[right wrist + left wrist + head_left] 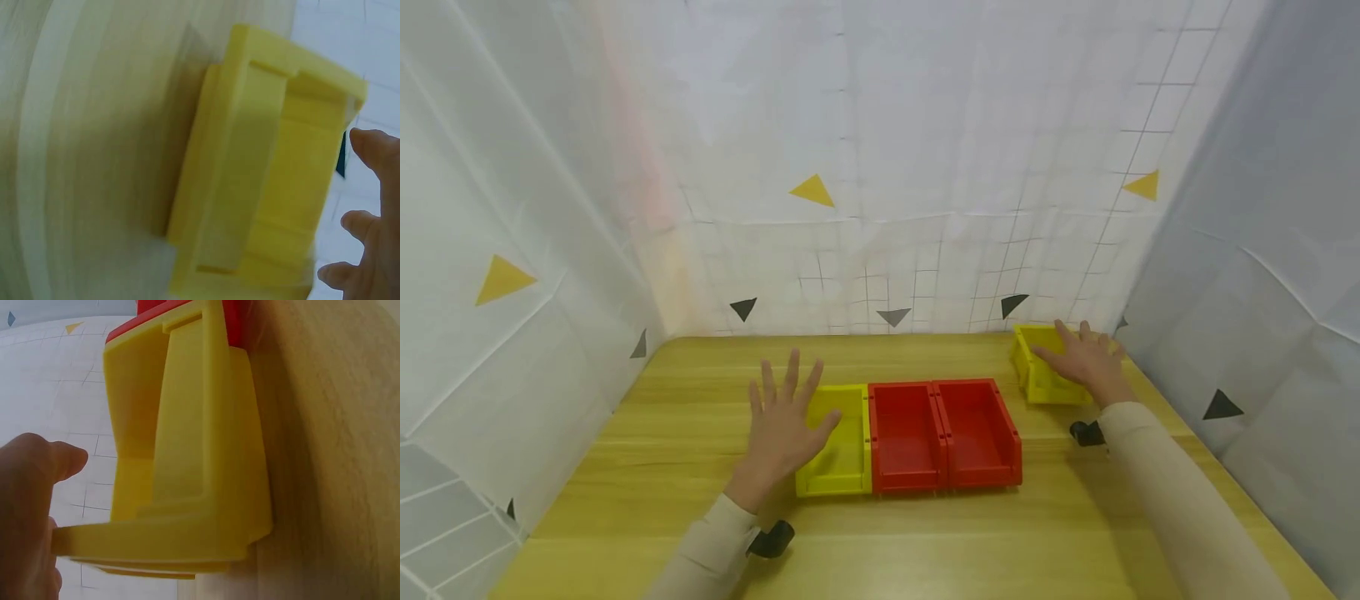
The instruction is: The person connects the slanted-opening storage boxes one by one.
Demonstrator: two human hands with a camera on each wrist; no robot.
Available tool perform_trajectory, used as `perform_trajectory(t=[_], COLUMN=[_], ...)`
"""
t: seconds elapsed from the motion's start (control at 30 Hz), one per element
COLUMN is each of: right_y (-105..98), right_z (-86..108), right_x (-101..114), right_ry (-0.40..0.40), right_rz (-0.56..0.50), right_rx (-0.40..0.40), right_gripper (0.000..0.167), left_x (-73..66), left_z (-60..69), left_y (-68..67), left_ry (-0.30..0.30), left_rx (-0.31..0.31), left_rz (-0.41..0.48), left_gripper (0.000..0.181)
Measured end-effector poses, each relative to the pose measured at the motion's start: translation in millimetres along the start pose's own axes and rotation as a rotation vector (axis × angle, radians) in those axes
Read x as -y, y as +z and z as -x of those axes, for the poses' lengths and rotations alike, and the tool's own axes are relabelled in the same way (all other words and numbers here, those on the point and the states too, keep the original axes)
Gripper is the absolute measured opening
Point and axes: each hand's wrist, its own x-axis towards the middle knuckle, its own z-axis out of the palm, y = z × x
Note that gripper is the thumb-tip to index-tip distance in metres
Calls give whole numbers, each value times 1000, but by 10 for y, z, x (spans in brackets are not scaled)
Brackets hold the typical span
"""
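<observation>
Three bins stand side by side mid-table: a yellow bin (842, 442) on the left, a red bin (906, 437) in the middle and another red bin (973, 429) on the right. My left hand (782, 433) is spread over the left side of that yellow bin, its fingers straight; whether it touches the rim I cannot tell. Apart at the back right is a second yellow bin (1037, 375). Above it my right hand (1086, 362) hovers with fingers spread, and the right wrist view shows the fingertips just off this bin (294, 162). Neither hand holds anything.
The wooden table (925, 550) meets a white patterned sheet (895, 125) behind the bins. More sheeting hangs at the left and right sides. A dark wrist mount (771, 540) sits under the left wrist, another (1086, 432) under the right.
</observation>
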Motion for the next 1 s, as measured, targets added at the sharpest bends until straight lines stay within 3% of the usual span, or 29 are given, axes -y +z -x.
perform_trajectory(t=[0.17,0.4,0.67,1.0], right_y=[28,60,100,84], right_z=[-14,-97,-145,-136], right_x=[-94,-278,-383,-385], right_ry=[20,-103,-105,-101], right_rz=[-53,-126,-160,-186], right_rx=[65,101,92,98], right_gripper=[88,70,77,81], left_x=[-26,-46,-39,7], left_z=[14,10,12,5], left_y=[56,89,87,134], left_ry=[6,-10,-69,-93], left_rx=[30,135,232,237], left_rz=[30,82,258,399], left_gripper=[85,91,98,88])
